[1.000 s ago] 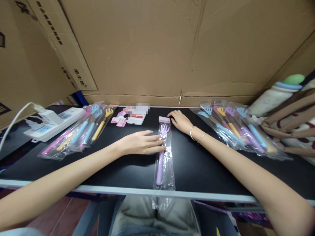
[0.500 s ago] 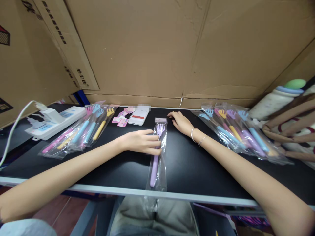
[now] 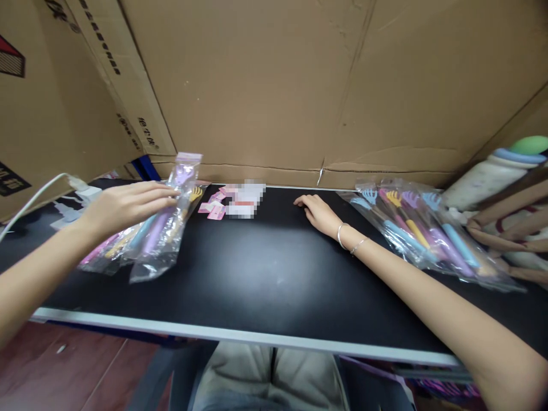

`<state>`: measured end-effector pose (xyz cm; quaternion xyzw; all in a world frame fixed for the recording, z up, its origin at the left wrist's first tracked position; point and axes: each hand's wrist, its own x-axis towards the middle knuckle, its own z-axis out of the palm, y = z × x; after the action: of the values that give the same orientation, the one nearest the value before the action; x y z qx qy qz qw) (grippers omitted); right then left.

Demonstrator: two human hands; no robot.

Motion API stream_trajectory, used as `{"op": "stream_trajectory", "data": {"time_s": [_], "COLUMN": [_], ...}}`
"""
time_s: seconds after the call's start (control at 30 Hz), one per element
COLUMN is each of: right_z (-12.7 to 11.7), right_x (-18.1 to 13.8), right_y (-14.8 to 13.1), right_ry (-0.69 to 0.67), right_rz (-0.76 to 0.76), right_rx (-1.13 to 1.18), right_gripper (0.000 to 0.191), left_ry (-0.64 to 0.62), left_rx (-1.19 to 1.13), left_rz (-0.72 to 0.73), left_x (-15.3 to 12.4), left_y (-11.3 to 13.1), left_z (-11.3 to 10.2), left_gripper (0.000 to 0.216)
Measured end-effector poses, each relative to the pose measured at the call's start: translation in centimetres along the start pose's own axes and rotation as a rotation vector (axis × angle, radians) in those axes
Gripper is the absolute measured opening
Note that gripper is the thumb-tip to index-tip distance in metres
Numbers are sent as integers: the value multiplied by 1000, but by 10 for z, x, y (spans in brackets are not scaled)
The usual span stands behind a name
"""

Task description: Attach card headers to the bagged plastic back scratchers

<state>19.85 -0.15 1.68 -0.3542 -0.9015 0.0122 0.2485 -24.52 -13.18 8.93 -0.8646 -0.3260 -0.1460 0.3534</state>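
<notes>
My left hand [image 3: 133, 206] is over the left pile, its fingers closed on a purple back scratcher [image 3: 156, 233] in a clear plastic bag. The thumb is out of sight. That bag is tilted and covers part of the other bagged back scratchers [image 3: 115, 246], which have pink, yellow and blue handles. My right hand [image 3: 319, 214] rests on the black table [image 3: 265, 285] with its fingers loosely bent and holds nothing. Nearest to it on the right lies a second group of bagged back scratchers [image 3: 411, 228] in blue, pink, yellow and purple.
Small pink cards [image 3: 215, 210] lie at the back beside a blurred-out phone [image 3: 246, 200]. On the left are a white plug and cable [image 3: 40, 197], partly behind my hand. A bottle with a green top [image 3: 483, 177] stands at the right. Cardboard [image 3: 257, 85] walls the back.
My left hand has carried the bagged purple back scratcher from the table's middle leftward onto the left pile. My right hand stays in place on the table.
</notes>
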Motion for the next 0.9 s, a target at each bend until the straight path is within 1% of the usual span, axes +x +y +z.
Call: {"op": "stream_trajectory", "data": {"time_s": [0.1,0.17,0.3,0.4,0.5,0.6,0.7,0.77,0.83,0.9], "right_z": [-1,-1,-2,-3,-4,-4,-3,-3,-3,-3], "right_x": [0,-1,-1,-1,-1,-1,-1,-1,-1,0], "right_y": [0,-1,-4,-6,-7,-7,-6,-6,-7,-8], "right_ry": [2,-7,-23,-22,-25,-34,-42,-45,-49,-55], "right_rz": [-9,-10,5,12,26,38,34,37,43,44], "right_rx": [10,4,-33,-23,-30,-52,-64,-72,-80,-86], "right_gripper": [40,42,44,45,44,41,39,38,35,33], "left_ry": [-87,-123,-157,-196,-256,-278,-258,-201,-153,-64], "left_rx": [39,39,15,-81,-174,-204,-108,10,106,148], "left_rz": [-155,-213,-206,-214,-275,-255,-220,-206,-171,-97], "left_x": [-27,-41,-60,-67,-71,-73,-66,-52,-27,6], "left_y": [-21,-29,-37,-40,-45,-54,-57,-51,-39,-20], "left_z": [3,9,23,30,30,28,23,21,21,25], "left_gripper": [29,29,32,34,38,38,40,39,39,34]}}
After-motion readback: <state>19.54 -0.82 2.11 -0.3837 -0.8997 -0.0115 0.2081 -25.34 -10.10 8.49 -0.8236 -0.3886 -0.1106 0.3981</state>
